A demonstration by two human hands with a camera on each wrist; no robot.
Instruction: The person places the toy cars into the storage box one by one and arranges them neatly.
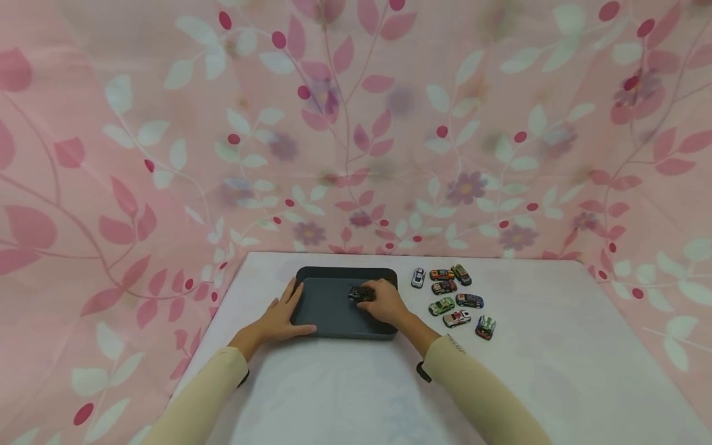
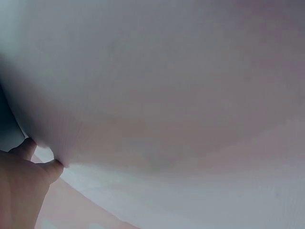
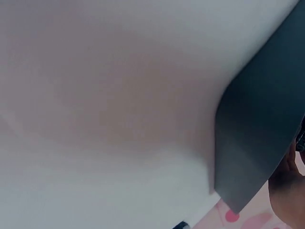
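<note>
A dark grey rectangular tray (image 1: 334, 336) lies on the white-covered table. My left hand (image 1: 282, 318) rests at its left side with fingers spread, fingertips at the left rim and thumb along the front left corner. Over the right half of the tray, my right hand (image 1: 385, 303) pinches a black toy car (image 1: 360, 294). In the right wrist view the tray's outer wall (image 3: 257, 114) hides part of the right hand (image 3: 288, 191), and a bit of the dark car shows at the frame's edge. The left wrist view catches part of the left hand (image 2: 24, 183) beside the tray.
Right of the tray several toy cars lie in a loose group, among them a white car (image 1: 418, 278), an orange car (image 1: 442, 274), a green car (image 1: 442, 306) and a blue car (image 1: 470, 301). A pink floral cloth (image 1: 356, 154) hangs behind the table (image 1: 556, 346).
</note>
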